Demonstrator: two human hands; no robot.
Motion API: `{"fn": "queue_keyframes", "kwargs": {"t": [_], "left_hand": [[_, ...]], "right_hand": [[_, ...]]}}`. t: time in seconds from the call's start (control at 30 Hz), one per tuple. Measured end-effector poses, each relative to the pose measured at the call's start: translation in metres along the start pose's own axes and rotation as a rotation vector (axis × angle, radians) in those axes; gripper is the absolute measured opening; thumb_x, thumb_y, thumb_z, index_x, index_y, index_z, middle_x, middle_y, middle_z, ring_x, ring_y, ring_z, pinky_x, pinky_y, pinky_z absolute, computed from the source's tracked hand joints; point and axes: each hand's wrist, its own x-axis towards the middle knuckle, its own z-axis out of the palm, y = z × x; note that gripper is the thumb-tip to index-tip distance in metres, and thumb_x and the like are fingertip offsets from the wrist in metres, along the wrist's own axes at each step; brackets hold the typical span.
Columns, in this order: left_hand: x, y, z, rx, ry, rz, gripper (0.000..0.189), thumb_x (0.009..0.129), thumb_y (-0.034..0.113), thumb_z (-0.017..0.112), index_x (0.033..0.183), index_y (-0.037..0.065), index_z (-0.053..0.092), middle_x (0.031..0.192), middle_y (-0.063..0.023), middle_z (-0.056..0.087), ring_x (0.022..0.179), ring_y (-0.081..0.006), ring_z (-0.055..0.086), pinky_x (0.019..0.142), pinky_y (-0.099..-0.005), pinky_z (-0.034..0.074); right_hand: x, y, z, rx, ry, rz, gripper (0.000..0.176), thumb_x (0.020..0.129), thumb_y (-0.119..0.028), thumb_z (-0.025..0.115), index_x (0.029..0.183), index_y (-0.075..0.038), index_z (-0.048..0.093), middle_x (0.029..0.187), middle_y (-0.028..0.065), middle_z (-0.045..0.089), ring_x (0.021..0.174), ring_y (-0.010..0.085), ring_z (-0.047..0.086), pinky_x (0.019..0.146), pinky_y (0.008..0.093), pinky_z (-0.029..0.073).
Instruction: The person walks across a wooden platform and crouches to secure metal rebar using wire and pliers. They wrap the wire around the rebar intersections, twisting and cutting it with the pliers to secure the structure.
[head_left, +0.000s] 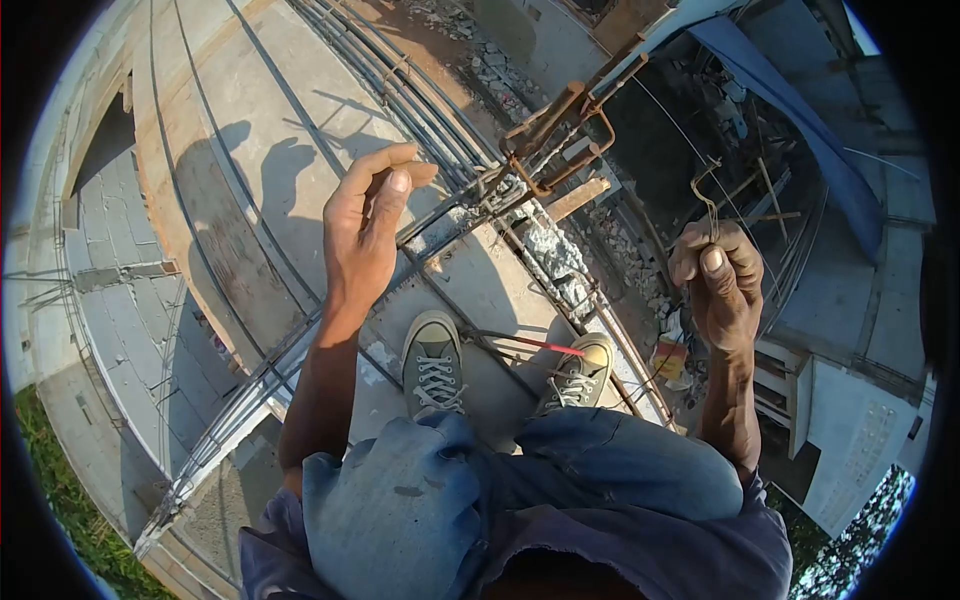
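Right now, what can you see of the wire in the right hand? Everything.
The wire is thin, brownish and metallic-looking, with strands side by side low down and a kinked upper end. It stands roughly upright, pinched in the right hand, which hides its lower end. Nothing else seems to touch it.

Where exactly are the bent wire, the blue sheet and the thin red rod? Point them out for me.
Bent wire (pixel 712 212): head view, on its lower stretch.
Blue sheet (pixel 812 122): head view, on the middle of its hanging length.
Thin red rod (pixel 545 345): head view, on the middle of its red part.
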Motion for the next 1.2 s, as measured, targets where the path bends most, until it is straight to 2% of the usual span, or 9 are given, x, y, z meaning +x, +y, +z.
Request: {"fn": "queue_keyframes", "kwargs": {"t": [0.17, 0.3, 0.43, 0.47, 0.53, 0.8, 0.9, 1.03, 1.2], "left_hand": [[0.032, -0.078, -0.014, 0.341, -0.181, -0.259, 0.031, 0.097, 0.022, 0.052, 0.113, -0.003, 0.06, 0.101, -0.0143, 0.069, 0.096, -0.02, 0.065, 0.088, -0.0315, 0.048], [0.078, -0.114, 0.016, 0.548, -0.388, -0.12, 0.025, 0.093, 0.013, 0.051, 0.11, -0.002, 0.06, 0.093, -0.0171, 0.069, 0.088, -0.0254, 0.066, 0.081, -0.0327, 0.051], [0.111, -0.174, 0.036, 0.711, -0.482, 0.203, 0.024, 0.092, 0.015, 0.048, 0.107, 0.001, 0.061, 0.086, -0.0187, 0.066, 0.085, -0.0326, 0.065, 0.077, -0.0393, 0.051], [0.115, -0.18, 0.04, 0.728, -0.483, 0.29, 0.024, 0.092, 0.015, 0.047, 0.106, 0.001, 0.061, 0.084, -0.0188, 0.065, 0.084, -0.0338, 0.064, 0.076, -0.0409, 0.051], [0.122, -0.169, 0.043, 0.69, -0.665, -0.113, 0.026, 0.092, 0.017, 0.046, 0.108, 0.001, 0.058, 0.086, -0.0192, 0.064, 0.089, -0.0349, 0.063, 0.08, -0.0426, 0.05], [0.068, -0.162, 0.027, 0.741, -0.371, 0.077, 0.038, 0.085, 0.015, 0.061, 0.12, 0.003, 0.054, 0.123, -0.0171, 0.055, 0.128, -0.0305, 0.042, 0.111, -0.0447, 0.028], [0.052, -0.169, 0.026, 0.781, -0.38, 0.024, 0.055, 0.076, 0.013, 0.071, 0.126, 0.005, 0.05, 0.131, -0.0144, 0.048, 0.132, -0.0291, 0.036, 0.112, -0.0474, 0.024], [0.051, -0.169, 0.032, 0.832, -0.438, 0.033, 0.07, 0.069, 0.011, 0.076, 0.131, 0.007, 0.044, 0.132, -0.0124, 0.048, 0.133, -0.0289, 0.035, 0.113, -0.0505, 0.022], [0.061, -0.17, 0.036, 0.936, -0.547, -0.017, 0.067, 0.076, 0.023, 0.075, 0.132, 0.008, 0.043, 0.13, -0.0113, 0.05, 0.131, -0.0276, 0.039, 0.112, -0.0536, 0.022]], "right_hand": [[0.039, 0.022, -0.095, -0.866, 0.354, 0.136, 0.025, 0.096, -0.024, 0.055, 0.102, -0.004, 0.067, 0.077, 0.0005, 0.056, 0.073, 0.0107, 0.052, 0.066, 0.0272, 0.043], [0.105, 0.079, -0.118, -1.109, 0.088, 0.207, 0.025, 0.096, -0.023, 0.053, 0.102, -0.002, 0.066, 0.075, 0.0045, 0.057, 0.071, 0.0125, 0.055, 0.064, 0.0273, 0.044], [0.19, 0.119, -0.106, -1.584, -0.507, -0.268, 0.016, 0.087, -0.013, 0.057, 0.101, -0.006, 0.062, 0.092, 0.0089, 0.065, 0.086, 0.0239, 0.063, 0.082, 0.0368, 0.046], [0.205, 0.121, -0.085, -1.556, -0.556, -0.338, 0.012, 0.087, -0.013, 0.059, 0.098, -0.009, 0.062, 0.088, 0.0043, 0.065, 0.085, 0.0223, 0.062, 0.089, 0.0412, 0.042], [0.232, 0.146, -0.071, -1.523, -0.622, -0.399, 0.009, 0.087, -0.012, 0.061, 0.096, -0.011, 0.063, 0.084, -0.0003, 0.064, 0.084, 0.0207, 0.06, 0.096, 0.0457, 0.037], [0.265, 0.174, -0.008, -1.624, -1.081, -0.448, 0.032, 0.079, -0.002, 0.06, 0.106, -0.02, 0.064, 0.095, -0.0034, 0.063, 0.105, 0.0159, 0.058, 0.113, 0.051, 0.024], [0.267, 0.19, -0.006, -1.528, -1.123, -0.489, 0.013, 0.088, -0.012, 0.057, 0.096, -0.02, 0.064, 0.084, -0.0033, 0.059, 0.097, 0.014, 0.057, 0.116, 0.0491, 0.016], [0.267, 0.202, 0.008, -1.452, -1.229, -0.379, 0.012, 0.089, -0.013, 0.058, 0.097, -0.019, 0.064, 0.089, -0.003, 0.062, 0.099, 0.0166, 0.058, 0.115, 0.0507, 0.016], [0.273, 0.212, 0.025, -1.397, -1.341, -0.094, 0.015, 0.09, -0.008, 0.055, 0.102, -0.009, 0.064, 0.094, 0.0106, 0.065, 0.094, 0.0278, 0.061, 0.095, 0.0455, 0.045]]}}
